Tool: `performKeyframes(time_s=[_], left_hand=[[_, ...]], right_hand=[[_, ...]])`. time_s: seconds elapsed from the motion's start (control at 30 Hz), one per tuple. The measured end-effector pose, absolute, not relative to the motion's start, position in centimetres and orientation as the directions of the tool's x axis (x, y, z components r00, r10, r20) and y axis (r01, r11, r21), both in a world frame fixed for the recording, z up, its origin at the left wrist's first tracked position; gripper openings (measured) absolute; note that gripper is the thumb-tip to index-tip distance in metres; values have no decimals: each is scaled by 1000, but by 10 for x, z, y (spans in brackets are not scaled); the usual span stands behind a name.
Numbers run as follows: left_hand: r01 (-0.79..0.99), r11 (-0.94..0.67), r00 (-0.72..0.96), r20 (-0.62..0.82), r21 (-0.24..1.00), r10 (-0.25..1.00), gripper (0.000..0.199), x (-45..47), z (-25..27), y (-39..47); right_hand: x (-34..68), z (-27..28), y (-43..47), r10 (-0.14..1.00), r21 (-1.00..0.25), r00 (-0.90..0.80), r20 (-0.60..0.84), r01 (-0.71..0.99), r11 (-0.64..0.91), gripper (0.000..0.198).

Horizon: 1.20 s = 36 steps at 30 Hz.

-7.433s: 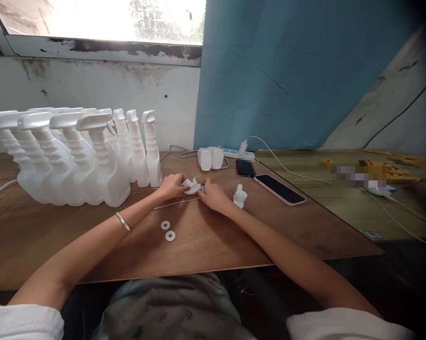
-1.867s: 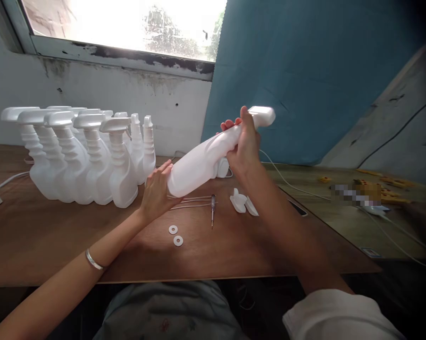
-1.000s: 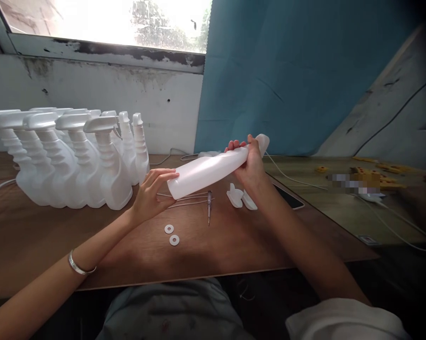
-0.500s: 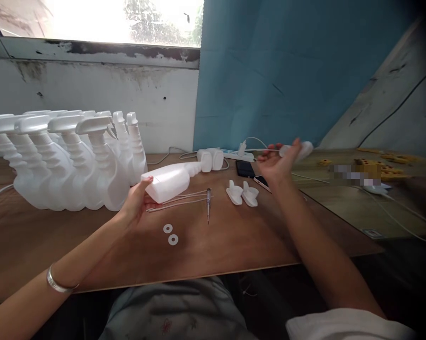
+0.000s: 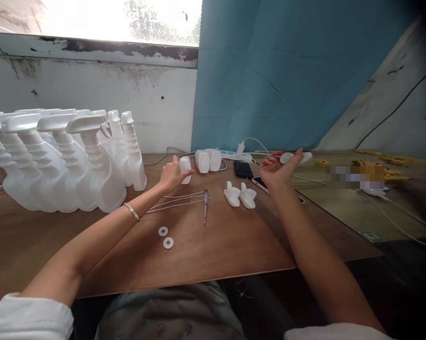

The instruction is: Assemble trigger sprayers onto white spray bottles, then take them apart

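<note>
Bottle in left hand; right hand well apart, near tabletop edge.

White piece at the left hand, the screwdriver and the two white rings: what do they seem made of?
White piece at the left hand: probably plastic, smooth with slight sheen and rounded edges.
Screwdriver: handle looks see-through, likely clear plastic; slim greyish shaft, probably metal.
White rings: flat, opaque, seemingly matte; plastic, foam or rubber, I can't tell which.
</note>
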<state>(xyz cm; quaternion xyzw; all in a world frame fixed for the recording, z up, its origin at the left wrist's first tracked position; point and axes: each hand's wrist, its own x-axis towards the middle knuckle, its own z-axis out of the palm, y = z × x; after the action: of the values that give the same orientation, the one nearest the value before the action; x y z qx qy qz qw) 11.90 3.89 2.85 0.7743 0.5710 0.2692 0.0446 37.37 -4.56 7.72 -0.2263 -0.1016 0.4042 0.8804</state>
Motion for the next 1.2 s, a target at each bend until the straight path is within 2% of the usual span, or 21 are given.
performKeyframes(time_s=[0.3, 0.67, 0.87, 0.93, 1.03, 1.1, 1.2], left_hand=[[859, -337, 195, 363, 386, 911, 64, 168, 19, 87], [839, -359, 189, 400, 409, 897, 63, 172, 12, 87], [818, -369, 182, 411, 441, 893, 63, 173, 11, 90], [806, -369, 174, 410, 463, 895, 61, 177, 10, 92], [789, -359, 149, 411, 498, 899, 62, 181, 8, 94], [771, -358, 145, 403, 526, 904, 64, 181, 8, 94], [759, -362, 160, 385, 541, 909, 67, 177, 10, 95]], right_hand=[[372, 72, -44, 779, -533, 626, 25, -651, 540, 46], [372, 71, -44, 780, -550, 625, 16, -647, 529, 43], [379, 65, -39, 777, -538, 626, -61, -677, 503, 42], [377, 64, -39, 834, -589, 549, -54, -692, 417, 43], [363, 65, -41, 948, -735, 317, 1, -643, 216, 43], [344, 64, -45, 992, -850, 121, 30, -519, 89, 37], [307, 56, -54, 988, -983, -151, 1, -181, -26, 26]])
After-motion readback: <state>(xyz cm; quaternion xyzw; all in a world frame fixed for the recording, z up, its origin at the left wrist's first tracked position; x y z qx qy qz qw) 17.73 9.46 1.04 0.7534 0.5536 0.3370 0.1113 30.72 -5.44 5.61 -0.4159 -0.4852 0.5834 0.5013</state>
